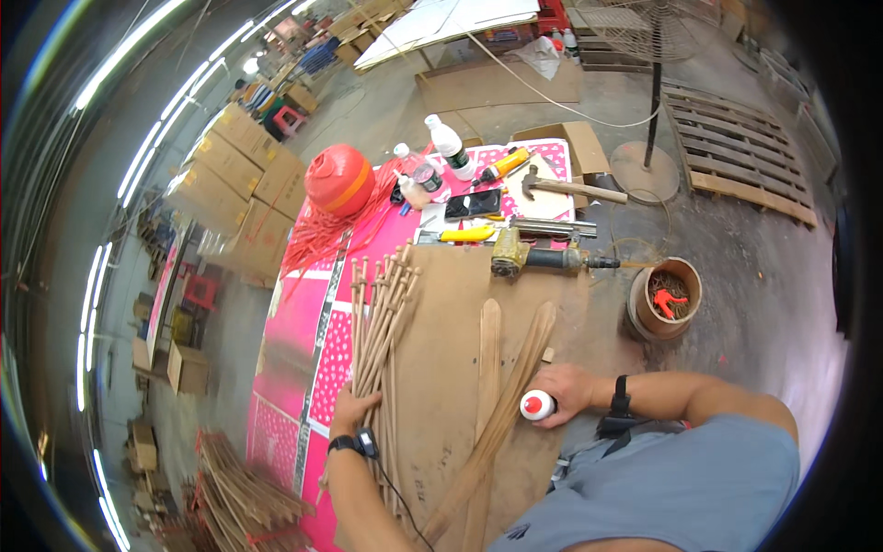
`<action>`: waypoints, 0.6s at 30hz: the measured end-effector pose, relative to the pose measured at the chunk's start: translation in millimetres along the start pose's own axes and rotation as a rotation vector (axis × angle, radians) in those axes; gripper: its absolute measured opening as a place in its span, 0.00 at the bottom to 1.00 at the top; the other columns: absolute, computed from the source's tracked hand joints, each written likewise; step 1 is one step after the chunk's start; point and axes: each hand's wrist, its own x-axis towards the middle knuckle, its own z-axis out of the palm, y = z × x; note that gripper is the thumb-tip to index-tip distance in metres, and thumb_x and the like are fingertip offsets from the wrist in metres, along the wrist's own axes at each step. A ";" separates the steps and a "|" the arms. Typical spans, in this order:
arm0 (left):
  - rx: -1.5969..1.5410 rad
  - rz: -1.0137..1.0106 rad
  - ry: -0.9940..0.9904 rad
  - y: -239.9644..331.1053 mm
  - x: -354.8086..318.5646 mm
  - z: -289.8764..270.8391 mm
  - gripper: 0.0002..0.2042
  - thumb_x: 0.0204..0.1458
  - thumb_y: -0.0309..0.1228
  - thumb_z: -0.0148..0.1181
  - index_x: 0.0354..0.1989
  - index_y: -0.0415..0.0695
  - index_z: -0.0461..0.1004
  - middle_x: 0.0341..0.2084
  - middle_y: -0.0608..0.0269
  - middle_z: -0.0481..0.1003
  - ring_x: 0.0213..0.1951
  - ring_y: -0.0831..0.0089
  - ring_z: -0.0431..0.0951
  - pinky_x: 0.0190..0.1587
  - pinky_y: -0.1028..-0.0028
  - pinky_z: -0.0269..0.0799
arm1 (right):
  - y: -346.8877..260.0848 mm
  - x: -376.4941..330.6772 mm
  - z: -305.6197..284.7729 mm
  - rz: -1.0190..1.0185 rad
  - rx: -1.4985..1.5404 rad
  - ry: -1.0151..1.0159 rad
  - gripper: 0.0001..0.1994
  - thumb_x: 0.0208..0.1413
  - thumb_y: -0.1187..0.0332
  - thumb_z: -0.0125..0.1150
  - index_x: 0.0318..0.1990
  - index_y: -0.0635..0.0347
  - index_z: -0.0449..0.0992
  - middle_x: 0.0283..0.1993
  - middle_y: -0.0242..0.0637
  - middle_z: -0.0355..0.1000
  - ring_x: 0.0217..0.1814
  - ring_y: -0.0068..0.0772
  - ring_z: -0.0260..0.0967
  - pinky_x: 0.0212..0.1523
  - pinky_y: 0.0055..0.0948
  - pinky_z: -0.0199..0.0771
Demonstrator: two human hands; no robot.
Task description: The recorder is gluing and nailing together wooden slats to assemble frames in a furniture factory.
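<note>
My left hand (pixel 353 411) is closed at the near left side of a pile of thin wooden sticks (pixel 381 317), its fingers around some of them. The sticks have small knobs at their far ends. In my right hand (pixel 566 390) is a white bottle (pixel 546 405) with a red cap, which points up toward me. The bottle is above the right edge of a brown cardboard sheet (pixel 432 442). Beside it, two flat wooden slats (pixel 489 345) with rounded ends lie on the cardboard, one crossing the other at a slant.
Beyond the cardboard lie a power tool (pixel 543 258), a hammer (pixel 570 189), a yellow cutter (pixel 467 235) and several bottles. A red ball of twine (pixel 338 182) sits at the far left. Right of the table stands a bucket (pixel 640 308) of small fasteners. Stick bundles (pixel 241 488) lie lower left.
</note>
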 end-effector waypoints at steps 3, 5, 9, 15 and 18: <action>0.048 0.077 -0.032 -2.3 -10.9 -2.2 0.29 0.44 0.32 0.77 0.55 0.31 0.77 0.40 0.52 0.84 0.39 0.65 0.85 0.46 0.67 0.80 | -2.7 2.6 1.6 -0.027 -0.003 0.012 0.25 0.41 0.52 0.80 0.43 0.56 0.79 0.37 0.39 0.77 0.36 0.45 0.77 0.36 0.37 0.78; 0.053 0.006 -0.089 4.2 -20.7 2.2 0.28 0.43 0.33 0.77 0.53 0.32 0.79 0.39 0.53 0.84 0.38 0.66 0.84 0.45 0.68 0.80 | -1.4 2.8 0.7 -0.028 0.002 0.017 0.25 0.41 0.52 0.80 0.43 0.56 0.79 0.37 0.39 0.77 0.36 0.45 0.77 0.35 0.37 0.78; 0.138 -0.070 -0.162 35.0 -32.7 14.3 0.26 0.42 0.35 0.80 0.48 0.32 0.82 0.37 0.54 0.85 0.37 0.68 0.84 0.43 0.69 0.79 | -1.7 6.3 -1.9 -0.034 0.009 0.026 0.24 0.40 0.52 0.80 0.42 0.56 0.79 0.36 0.38 0.77 0.35 0.45 0.76 0.34 0.37 0.77; 0.166 -0.100 0.018 4.5 -18.0 3.4 0.27 0.45 0.39 0.79 0.49 0.31 0.81 0.38 0.52 0.84 0.39 0.67 0.84 0.43 0.67 0.79 | -2.7 12.1 -0.1 -0.063 0.013 0.045 0.24 0.40 0.53 0.80 0.41 0.57 0.79 0.36 0.39 0.77 0.35 0.45 0.77 0.34 0.37 0.77; 0.287 -0.037 0.178 8.1 -28.0 3.6 0.32 0.41 0.48 0.79 0.46 0.32 0.82 0.36 0.46 0.84 0.38 0.58 0.85 0.45 0.65 0.78 | -0.8 7.0 2.5 -0.023 0.001 -0.005 0.25 0.42 0.52 0.78 0.43 0.57 0.78 0.37 0.39 0.76 0.38 0.46 0.75 0.37 0.39 0.76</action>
